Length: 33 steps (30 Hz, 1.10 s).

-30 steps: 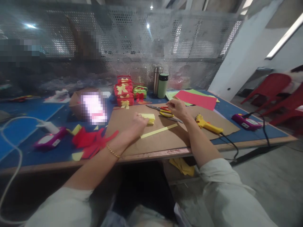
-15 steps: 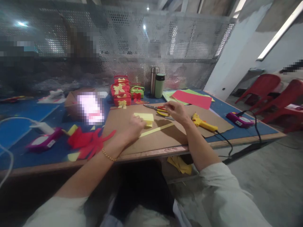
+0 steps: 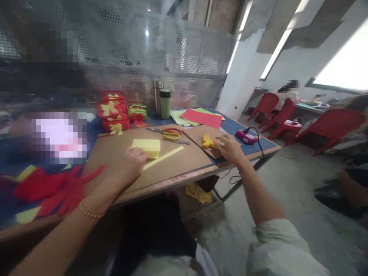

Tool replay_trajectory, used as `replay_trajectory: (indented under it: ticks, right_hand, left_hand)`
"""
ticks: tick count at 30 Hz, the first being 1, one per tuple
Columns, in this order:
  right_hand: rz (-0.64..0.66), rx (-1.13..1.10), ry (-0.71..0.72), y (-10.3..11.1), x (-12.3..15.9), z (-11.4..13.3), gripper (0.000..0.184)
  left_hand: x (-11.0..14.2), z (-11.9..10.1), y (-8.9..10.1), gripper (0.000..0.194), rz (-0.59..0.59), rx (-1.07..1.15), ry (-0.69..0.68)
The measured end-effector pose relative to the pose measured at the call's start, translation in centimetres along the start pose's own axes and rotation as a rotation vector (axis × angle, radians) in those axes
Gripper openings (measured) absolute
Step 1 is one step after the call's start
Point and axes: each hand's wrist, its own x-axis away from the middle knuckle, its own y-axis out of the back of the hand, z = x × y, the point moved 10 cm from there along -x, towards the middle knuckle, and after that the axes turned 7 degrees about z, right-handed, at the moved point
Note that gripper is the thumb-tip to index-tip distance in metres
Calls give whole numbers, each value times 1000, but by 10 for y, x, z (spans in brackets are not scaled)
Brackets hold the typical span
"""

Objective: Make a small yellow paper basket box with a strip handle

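Note:
On the brown cardboard (image 3: 115, 168), my left hand (image 3: 135, 161) is closed on the near left side of a small yellow felt box (image 3: 148, 147). A narrow yellow strip (image 3: 165, 157) lies flat just right of the box. Over on the right, my right hand (image 3: 228, 147) is closed around the handle of a yellow hot glue gun (image 3: 207, 142), whose nozzle end shows left of my fingers. Scissors (image 3: 171, 133) with red and yellow handles lie behind the strip, beside a thin grey tool (image 3: 181, 142).
Red felt boxes with yellow bows (image 3: 113, 113), a green felt box (image 3: 137, 112) and a green flask (image 3: 165, 104) stand at the back. Red felt pieces (image 3: 54, 188) lie at left. A purple power box (image 3: 245, 137) with a cable sits at right, near coloured sheets (image 3: 202, 118).
My right hand has moved from beside the scissors to the glue gun handle. My left hand stays on the yellow box. The view has swung to the right.

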Motion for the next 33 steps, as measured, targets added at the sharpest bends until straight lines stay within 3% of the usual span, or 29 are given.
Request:
replay_trajectory:
  ticks: [4, 8, 14, 19, 23, 28, 33]
  right_hand:
    - [149, 149, -12, -25, -7, 2, 44]
    - [296, 247, -34, -44, -3, -9, 38]
    - [197, 264, 18, -42, -5, -10, 36]
    - [115, -24, 90, -15, 0, 28, 46]
    - [224, -319, 119, -5, 5, 72, 58]
    - [428, -662, 149, -18, 9, 125, 64]
    - [588, -728, 200, -40, 10, 164, 64]
  left_hand:
    - [5, 3, 6, 28, -2, -25, 66]
    - [12, 9, 7, 27, 27, 36, 158]
    - [16, 12, 0, 24, 110, 183, 211]
    - [15, 11, 0, 32, 121, 211, 217]
    - [14, 11, -4, 30, 141, 198, 233]
    - [14, 11, -4, 28, 118, 249, 236]
    - [13, 9, -6, 26, 153, 254, 249]
